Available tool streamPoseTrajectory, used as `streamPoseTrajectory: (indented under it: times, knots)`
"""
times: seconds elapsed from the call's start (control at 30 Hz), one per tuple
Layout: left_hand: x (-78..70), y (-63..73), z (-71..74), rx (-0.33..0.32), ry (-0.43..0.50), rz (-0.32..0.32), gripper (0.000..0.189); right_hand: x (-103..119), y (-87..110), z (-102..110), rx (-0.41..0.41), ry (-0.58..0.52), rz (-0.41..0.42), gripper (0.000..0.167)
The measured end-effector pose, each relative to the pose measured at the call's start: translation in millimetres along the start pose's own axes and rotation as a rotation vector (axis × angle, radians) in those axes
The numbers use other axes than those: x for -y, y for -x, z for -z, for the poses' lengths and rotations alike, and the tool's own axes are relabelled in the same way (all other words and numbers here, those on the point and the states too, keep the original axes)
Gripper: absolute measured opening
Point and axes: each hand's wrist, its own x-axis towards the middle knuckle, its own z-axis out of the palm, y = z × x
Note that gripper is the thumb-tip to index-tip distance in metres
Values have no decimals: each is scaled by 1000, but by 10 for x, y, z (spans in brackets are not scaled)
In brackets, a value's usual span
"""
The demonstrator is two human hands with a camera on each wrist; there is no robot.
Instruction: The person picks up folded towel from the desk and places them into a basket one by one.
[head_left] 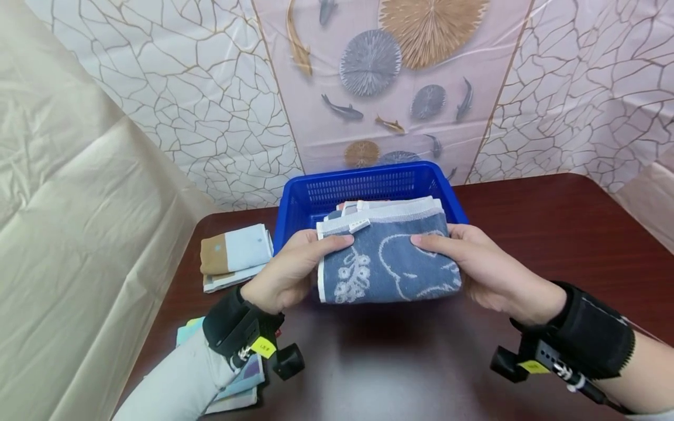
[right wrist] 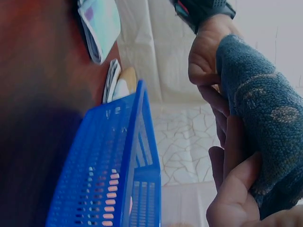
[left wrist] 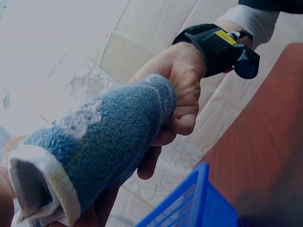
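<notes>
A folded blue-grey towel (head_left: pixel 389 263) with white line patterns, a pale border and a small white label is held up in front of the basket. My left hand (head_left: pixel 289 272) grips its left end, thumb on the front face and fingers behind. At the opposite end my right hand (head_left: pixel 489 269) holds it the same way. The left wrist view shows the towel (left wrist: pixel 113 132) from its side, its layers folded over at the white edge. In the right wrist view, fingers support the towel (right wrist: pixel 265 109) from beneath.
Behind the towel stands a blue plastic basket (head_left: pixel 363 177) with more cloth inside. A brown and light-blue folded towel (head_left: pixel 239 251) lies left of it on the dark red-brown table (head_left: pixel 532 234). Nearer, another folded stack (head_left: pixel 244 377) is partly hidden by my left forearm.
</notes>
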Motion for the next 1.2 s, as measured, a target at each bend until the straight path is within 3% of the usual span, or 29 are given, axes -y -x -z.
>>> streamPoseTrajectory:
  times: [0.37, 0.57, 0.87, 1.2]
  knots:
    - [-208, -475, 128, -97, 14, -45, 29, 297, -431, 52, -49, 35, -8, 45]
    - [-297, -688, 194, -169, 15, -53, 36, 349, -651, 88, -86, 38, -14, 40]
    - [-403, -993, 270, -241, 13, -78, 12, 418, -977, 160, -152, 32, -19, 35]
    - [-374, -1356, 390, -325, -15, -64, 20, 323, -1376, 349, -213, 89, -61, 55]
